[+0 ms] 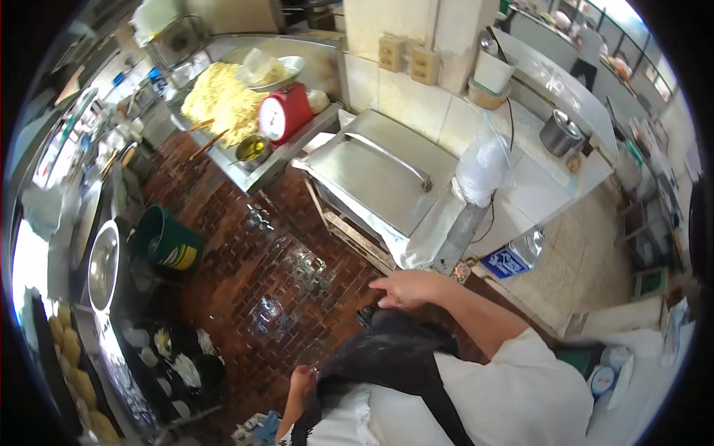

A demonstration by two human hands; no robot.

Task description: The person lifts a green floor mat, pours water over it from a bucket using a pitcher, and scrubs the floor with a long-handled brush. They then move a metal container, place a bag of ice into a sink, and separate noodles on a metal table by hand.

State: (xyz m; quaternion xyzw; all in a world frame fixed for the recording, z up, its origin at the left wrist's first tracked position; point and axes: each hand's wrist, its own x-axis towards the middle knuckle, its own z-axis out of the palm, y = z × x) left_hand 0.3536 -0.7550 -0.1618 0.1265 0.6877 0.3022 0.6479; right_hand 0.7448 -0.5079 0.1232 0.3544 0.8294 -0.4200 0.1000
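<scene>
My right hand (pixel 405 288) is held out in front of the dark apron, just below the near corner of a lidded metal box (pixel 401 167). Its index finger points left, the thumb stands a little apart from it, and nothing shows between them. Low beside the apron hangs my left hand (pixel 301 383); its fingers are mostly out of sight, and I cannot make out anything in it. Neither hand visibly touches the box, whose lid is down and has a long bar handle (pixel 387 157).
A steel table (pixel 245 178) bears a yellow heap of food (pixel 219 100), a red scale (pixel 286 111) and a small metal pot (pixel 253 151). At left stand a green bucket (pixel 167 241) and a dark bin (pixel 204 360). The brick floor (pixel 286 275) looks wet. A white plastic bag (pixel 483 167) stands beside the box.
</scene>
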